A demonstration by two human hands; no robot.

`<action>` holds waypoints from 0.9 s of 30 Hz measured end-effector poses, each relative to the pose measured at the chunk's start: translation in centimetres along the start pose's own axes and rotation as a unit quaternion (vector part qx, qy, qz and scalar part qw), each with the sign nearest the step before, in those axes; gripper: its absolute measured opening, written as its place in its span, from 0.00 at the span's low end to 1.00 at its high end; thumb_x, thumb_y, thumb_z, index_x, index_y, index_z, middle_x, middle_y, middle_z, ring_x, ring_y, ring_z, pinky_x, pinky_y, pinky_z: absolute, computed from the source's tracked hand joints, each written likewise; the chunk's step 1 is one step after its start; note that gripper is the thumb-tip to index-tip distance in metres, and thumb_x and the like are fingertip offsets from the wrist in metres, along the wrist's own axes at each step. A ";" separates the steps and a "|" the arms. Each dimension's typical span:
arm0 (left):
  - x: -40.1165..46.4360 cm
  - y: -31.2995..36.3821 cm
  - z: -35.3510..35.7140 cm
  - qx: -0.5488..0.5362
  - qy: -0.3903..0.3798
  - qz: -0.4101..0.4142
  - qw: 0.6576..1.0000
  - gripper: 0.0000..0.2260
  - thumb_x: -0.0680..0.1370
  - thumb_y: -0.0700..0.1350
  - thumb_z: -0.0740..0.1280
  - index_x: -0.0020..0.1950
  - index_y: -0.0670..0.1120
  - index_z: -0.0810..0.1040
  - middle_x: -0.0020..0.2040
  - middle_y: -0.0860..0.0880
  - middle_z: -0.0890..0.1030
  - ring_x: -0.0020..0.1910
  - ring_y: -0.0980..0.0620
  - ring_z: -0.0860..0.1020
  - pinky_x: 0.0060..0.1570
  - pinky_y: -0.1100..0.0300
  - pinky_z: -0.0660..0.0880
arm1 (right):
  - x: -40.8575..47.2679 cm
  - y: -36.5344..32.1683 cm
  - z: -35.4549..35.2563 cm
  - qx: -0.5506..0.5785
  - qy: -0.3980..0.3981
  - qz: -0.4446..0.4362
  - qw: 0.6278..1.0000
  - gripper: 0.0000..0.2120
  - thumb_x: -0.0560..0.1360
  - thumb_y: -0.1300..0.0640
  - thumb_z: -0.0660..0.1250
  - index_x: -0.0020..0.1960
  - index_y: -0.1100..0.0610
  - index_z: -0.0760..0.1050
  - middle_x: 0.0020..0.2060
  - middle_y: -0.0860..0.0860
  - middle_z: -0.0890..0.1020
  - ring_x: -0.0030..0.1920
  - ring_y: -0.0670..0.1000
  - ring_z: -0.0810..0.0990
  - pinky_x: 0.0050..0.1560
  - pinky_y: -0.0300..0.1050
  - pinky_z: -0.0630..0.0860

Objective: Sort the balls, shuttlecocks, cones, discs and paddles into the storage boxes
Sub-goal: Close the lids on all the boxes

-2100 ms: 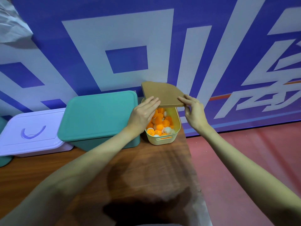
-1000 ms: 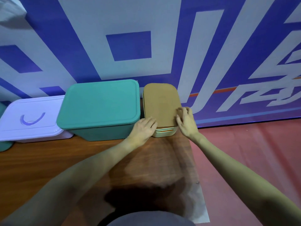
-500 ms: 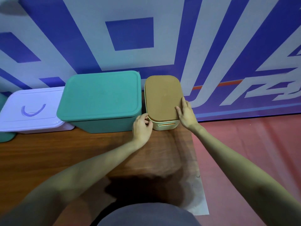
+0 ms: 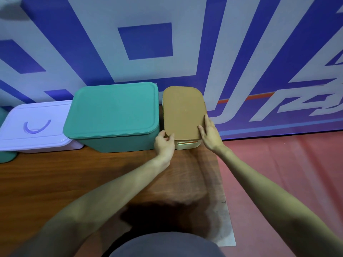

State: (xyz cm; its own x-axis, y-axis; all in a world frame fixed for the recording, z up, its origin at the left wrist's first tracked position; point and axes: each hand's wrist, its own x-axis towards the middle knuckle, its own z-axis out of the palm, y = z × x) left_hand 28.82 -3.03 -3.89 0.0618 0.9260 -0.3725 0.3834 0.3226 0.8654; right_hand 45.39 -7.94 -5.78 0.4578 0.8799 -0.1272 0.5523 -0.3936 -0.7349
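The small box (image 4: 187, 144) sits at the tabletop's (image 4: 92, 173) right end, long axis running away from the person. Left hand (image 4: 164, 143) pinches the brown lid's (image 4: 182, 112) near-left corner; right hand (image 4: 210, 133) presses flat on its right edge.

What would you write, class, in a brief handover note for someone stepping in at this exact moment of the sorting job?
Left hand pinches the near left corner of the brown lid; right hand lies flat along its right edge.
The lid sits on the small cream box, beside the lidded teal box and lidded white box on the wooden table.
Done: all visible boxes lidded; no loose gear in view.
Left: check the lid is seated, then let go.
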 end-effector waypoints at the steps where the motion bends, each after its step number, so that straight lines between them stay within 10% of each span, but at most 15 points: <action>1: -0.3 0.2 0.1 -0.013 0.012 -0.006 1.000 0.18 0.78 0.42 0.68 0.67 0.39 0.74 0.55 0.51 0.79 0.52 0.52 0.78 0.55 0.61 0.73 | -0.1 0.0 0.2 -0.002 -0.001 0.002 1.000 0.29 0.82 0.54 0.54 0.78 0.61 0.46 0.75 0.57 0.58 0.74 0.55 0.58 0.72 0.47 0.59; 6: 0.3 0.8 0.6 -0.065 0.057 -0.080 0.993 0.16 0.77 0.41 0.69 0.65 0.40 0.75 0.60 0.44 0.79 0.54 0.46 0.80 0.59 0.51 0.76 | -0.1 0.1 0.4 -0.008 0.003 -0.004 1.000 0.29 0.82 0.54 0.54 0.78 0.61 0.45 0.75 0.57 0.57 0.75 0.55 0.57 0.72 0.47 0.59; 11: 0.5 0.9 0.5 -0.148 0.066 -0.153 0.975 0.10 0.79 0.38 0.66 0.60 0.38 0.76 0.46 0.47 0.78 0.35 0.55 0.76 0.40 0.64 0.77 | 0.1 -0.1 0.2 -0.015 0.001 -0.008 1.000 0.29 0.82 0.54 0.55 0.77 0.61 0.47 0.73 0.59 0.60 0.72 0.57 0.62 0.70 0.47 0.62; 14: 0.7 1.2 0.2 -0.115 0.045 -0.158 0.980 0.04 0.79 0.39 0.66 0.47 0.39 0.77 0.38 0.47 0.76 0.36 0.52 0.77 0.46 0.56 0.80 | 0.4 -0.2 -0.1 -0.039 0.008 -0.011 0.999 0.28 0.81 0.54 0.57 0.76 0.62 0.51 0.69 0.61 0.65 0.68 0.59 0.67 0.66 0.49 0.66; 17: 0.8 2.0 -0.9 0.182 -0.018 -0.045 0.982 0.11 0.79 0.44 0.67 0.38 0.42 0.74 0.42 0.45 0.78 0.48 0.44 0.80 0.48 0.56 0.76 | 0.9 -0.2 -0.4 -0.064 0.020 -0.005 0.998 0.27 0.80 0.54 0.60 0.74 0.63 0.57 0.67 0.61 0.66 0.65 0.60 0.69 0.64 0.51 0.69; 21: -0.1 3.8 -2.3 0.508 -0.112 0.133 0.844 0.08 0.79 0.43 0.66 0.50 0.38 0.77 0.46 0.44 0.78 0.50 0.42 0.78 0.42 0.55 0.72 | 2.3 -0.1 -1.1 -0.079 0.001 -0.011 0.997 0.28 0.77 0.54 0.64 0.73 0.62 0.61 0.71 0.61 0.62 0.69 0.61 0.66 0.67 0.53 0.68; 27: 2.9 9.3 -1.8 0.521 -0.143 0.354 0.764 0.09 0.78 0.42 0.66 0.53 0.38 0.76 0.52 0.38 0.78 0.53 0.36 0.77 0.50 0.47 0.75 | 5.5 -0.9 -2.6 -0.133 -0.073 -0.055 0.987 0.31 0.77 0.53 0.66 0.75 0.60 0.59 0.76 0.58 0.54 0.76 0.58 0.52 0.75 0.50 0.55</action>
State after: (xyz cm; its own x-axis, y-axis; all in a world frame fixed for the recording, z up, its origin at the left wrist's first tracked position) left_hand 30.87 3.01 3.69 0.7346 0.6673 -0.1225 0.6767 -0.7077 0.2031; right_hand 49.18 -3.41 -4.08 0.2892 0.9428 -0.1657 0.7655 -0.3317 -0.5513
